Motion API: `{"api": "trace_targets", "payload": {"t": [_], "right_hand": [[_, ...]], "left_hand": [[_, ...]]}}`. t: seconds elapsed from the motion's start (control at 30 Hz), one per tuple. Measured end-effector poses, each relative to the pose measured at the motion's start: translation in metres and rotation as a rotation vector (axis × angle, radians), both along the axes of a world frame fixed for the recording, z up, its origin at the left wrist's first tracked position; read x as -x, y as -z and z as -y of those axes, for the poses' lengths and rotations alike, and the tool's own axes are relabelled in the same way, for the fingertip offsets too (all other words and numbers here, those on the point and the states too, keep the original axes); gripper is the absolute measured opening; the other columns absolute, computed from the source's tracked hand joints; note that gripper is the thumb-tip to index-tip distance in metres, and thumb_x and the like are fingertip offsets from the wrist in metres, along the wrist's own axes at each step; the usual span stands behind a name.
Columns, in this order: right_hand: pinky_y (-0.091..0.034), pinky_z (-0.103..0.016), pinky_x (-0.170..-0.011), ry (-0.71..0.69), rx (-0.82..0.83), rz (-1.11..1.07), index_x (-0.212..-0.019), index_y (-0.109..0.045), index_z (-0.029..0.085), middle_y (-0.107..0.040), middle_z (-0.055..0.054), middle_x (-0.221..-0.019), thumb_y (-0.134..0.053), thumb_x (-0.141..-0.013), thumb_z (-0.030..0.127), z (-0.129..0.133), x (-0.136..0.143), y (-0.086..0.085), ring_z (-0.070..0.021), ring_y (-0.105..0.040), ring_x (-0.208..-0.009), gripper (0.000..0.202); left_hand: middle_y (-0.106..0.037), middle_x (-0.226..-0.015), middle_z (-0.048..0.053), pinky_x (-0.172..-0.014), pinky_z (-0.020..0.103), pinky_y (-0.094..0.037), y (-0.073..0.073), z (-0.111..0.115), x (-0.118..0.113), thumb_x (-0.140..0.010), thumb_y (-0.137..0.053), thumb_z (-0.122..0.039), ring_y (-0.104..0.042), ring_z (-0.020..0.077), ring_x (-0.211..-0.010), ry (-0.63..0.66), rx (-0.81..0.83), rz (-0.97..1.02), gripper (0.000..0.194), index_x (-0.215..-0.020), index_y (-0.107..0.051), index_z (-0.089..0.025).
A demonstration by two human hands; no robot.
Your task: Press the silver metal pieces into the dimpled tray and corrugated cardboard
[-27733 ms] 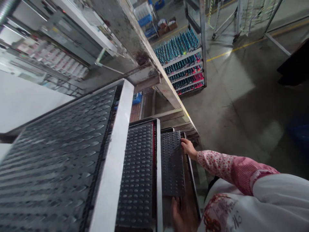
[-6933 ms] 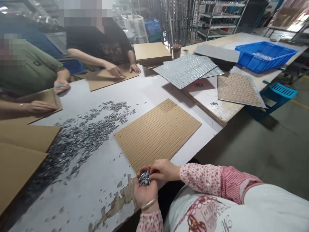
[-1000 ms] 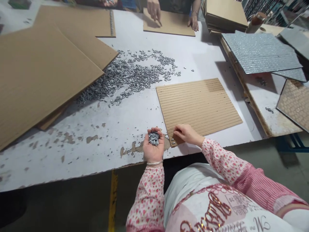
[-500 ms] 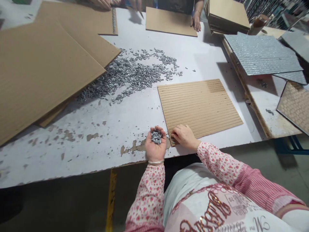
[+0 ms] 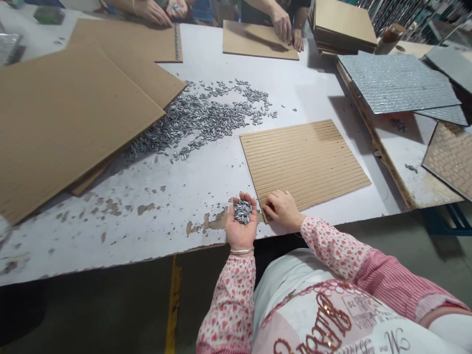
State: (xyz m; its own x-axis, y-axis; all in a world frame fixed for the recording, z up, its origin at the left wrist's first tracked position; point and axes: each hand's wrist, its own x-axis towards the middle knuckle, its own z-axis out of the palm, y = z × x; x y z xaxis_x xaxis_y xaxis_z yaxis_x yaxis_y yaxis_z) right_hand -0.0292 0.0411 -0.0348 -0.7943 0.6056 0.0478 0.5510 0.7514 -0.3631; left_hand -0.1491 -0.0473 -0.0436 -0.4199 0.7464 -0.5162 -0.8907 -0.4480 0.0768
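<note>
Palm up and cupped, my left hand (image 5: 241, 233) cradles a small heap of silver, grain-shaped beads (image 5: 243, 211) just above the table's near edge. To its right lies a tan grooved board (image 5: 304, 164), its surface lined with parallel strips. My right hand (image 5: 283, 210) rests on the near left corner of that board, fingers bent and pinched together; whatever sits between the fingertips is hidden. Beyond both hands, a large loose pile of the same silver beads (image 5: 206, 115) spreads over the white table (image 5: 206, 182).
Large brown boards (image 5: 73, 118) overlap at the left. Across the table, co-workers' hands (image 5: 282, 27) work at another brown board (image 5: 250, 42). A stack of boards (image 5: 344, 24) stands at the far right, near silver-covered panels (image 5: 398, 81) on a side table (image 5: 413, 167).
The view has shifted slightly. My left hand stays cupped with the beads, and my right hand stays at the board's corner. Across the table, a co-worker's hand has come over the far board.
</note>
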Motion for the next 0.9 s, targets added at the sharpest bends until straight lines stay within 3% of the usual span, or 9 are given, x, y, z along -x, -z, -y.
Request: {"api": "trace_targets", "payload": {"t": [0.17, 0.3, 0.4, 0.57, 0.77, 0.9], "right_hand": [[-0.033, -0.028, -0.07, -0.001, 0.182, -0.186, -0.083, -0.058, 0.017, -0.057, -0.004, -0.081, -0.051, -0.087, 0.031, -0.007, -0.005, -0.005, -0.0157, -0.049, -0.079, 0.016], [-0.038, -0.028, -0.075, -0.217, 0.232, -0.306, -0.102, -0.059, 0.019, -0.055, -0.005, -0.091, -0.053, -0.087, 0.032, -0.01, 0.001, -0.01, -0.016, -0.049, -0.084, 0.021], [-0.038, -0.029, -0.075, -0.293, 0.174, -0.235, -0.097, -0.061, 0.019, -0.053, -0.005, -0.088, -0.057, -0.084, 0.032, -0.01, 0.009, -0.008, -0.0169, -0.048, -0.082, 0.019], [-0.038, -0.027, -0.071, -0.265, 0.205, -0.243, -0.088, -0.06, 0.018, -0.052, -0.004, -0.083, -0.05, -0.088, 0.032, -0.011, 0.013, -0.003, -0.0154, -0.048, -0.078, 0.018], [-0.038, -0.022, -0.064, 0.021, 0.444, -0.336, -0.084, -0.055, 0.016, -0.056, 0.001, -0.071, -0.043, -0.09, 0.027, -0.024, 0.001, -0.009, -0.0109, -0.049, -0.065, 0.017], [-0.037, -0.022, -0.064, -0.007, 0.437, -0.248, -0.082, -0.061, 0.015, -0.061, 0.0, -0.074, -0.053, -0.084, 0.022, -0.035, -0.007, -0.01, -0.0107, -0.052, -0.067, 0.011]], "left_hand": [[-0.066, -0.108, 0.008, -0.096, 0.039, -0.042, 0.002, 0.002, -0.005, -0.091, -0.034, -0.023, -0.053, 0.0185, -0.114, 0.033, -0.002, -0.016, 0.031, -0.088, -0.065, -0.016], [-0.064, -0.114, 0.008, -0.091, 0.037, -0.046, 0.002, 0.001, -0.007, -0.091, -0.035, -0.024, -0.05, 0.0206, -0.117, 0.07, 0.012, 0.015, 0.03, -0.089, -0.065, -0.017], [-0.063, -0.116, 0.009, -0.086, 0.035, -0.048, 0.002, 0.001, -0.008, -0.091, -0.037, -0.024, -0.051, 0.0216, -0.117, 0.098, 0.037, 0.031, 0.029, -0.09, -0.065, -0.017], [-0.064, -0.114, 0.01, -0.085, 0.036, -0.049, 0.002, 0.001, -0.008, -0.091, -0.036, -0.024, -0.051, 0.0227, -0.117, 0.103, 0.033, 0.021, 0.029, -0.089, -0.064, -0.016], [-0.066, -0.107, 0.01, -0.094, 0.041, -0.045, 0.003, 0.002, -0.003, -0.09, -0.036, -0.022, -0.051, 0.0218, -0.116, 0.06, 0.01, 0.025, 0.031, -0.085, -0.065, -0.015], [-0.068, -0.101, 0.01, -0.093, 0.039, -0.046, 0.005, 0.003, -0.001, -0.09, -0.036, -0.022, -0.054, 0.0207, -0.114, 0.046, 0.007, 0.029, 0.031, -0.085, -0.065, -0.014]]}}
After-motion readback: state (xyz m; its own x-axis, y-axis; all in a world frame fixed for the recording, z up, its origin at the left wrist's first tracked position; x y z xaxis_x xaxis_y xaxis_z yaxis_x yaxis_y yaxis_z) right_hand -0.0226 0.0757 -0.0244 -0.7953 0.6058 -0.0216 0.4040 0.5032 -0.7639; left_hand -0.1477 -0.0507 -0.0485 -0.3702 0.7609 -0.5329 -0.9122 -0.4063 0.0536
